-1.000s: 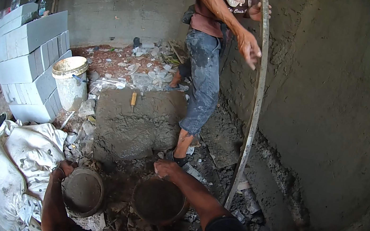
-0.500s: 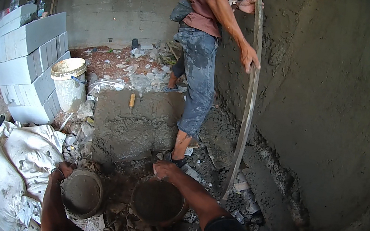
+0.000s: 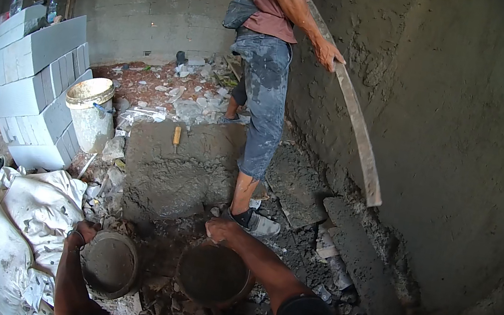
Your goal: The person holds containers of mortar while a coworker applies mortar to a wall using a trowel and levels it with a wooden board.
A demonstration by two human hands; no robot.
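My left hand point(image 3: 84, 231) is closed at the upper left rim of a round bucket point(image 3: 109, 264) filled with smooth grey slurry, gripping it. A second bucket point(image 3: 212, 276) of darker grey mix is beside it, and my right hand point(image 3: 217, 228) is closed at that bucket's top edge, gripping it. Just beyond them lies a board point(image 3: 178, 192) smeared with wet mortar, with a yellow-handled tool point(image 3: 176, 138) on it. White sacks point(image 3: 42, 211) lie to the left of my left hand.
A co-worker point(image 3: 262, 81) stands at the right wall point(image 3: 437, 139), holding a long straightedge point(image 3: 359, 134) slanted along it. A white plastic bucket point(image 3: 84, 123) and stacked pale blocks point(image 3: 27, 91) with bottles on top are at the left. Rubble point(image 3: 174, 90) covers the floor toward the back wall.
The co-worker has shifted left and swung the straightedge from upright to a slant, its lower end now raised to the right against the wall. My hands have barely moved.
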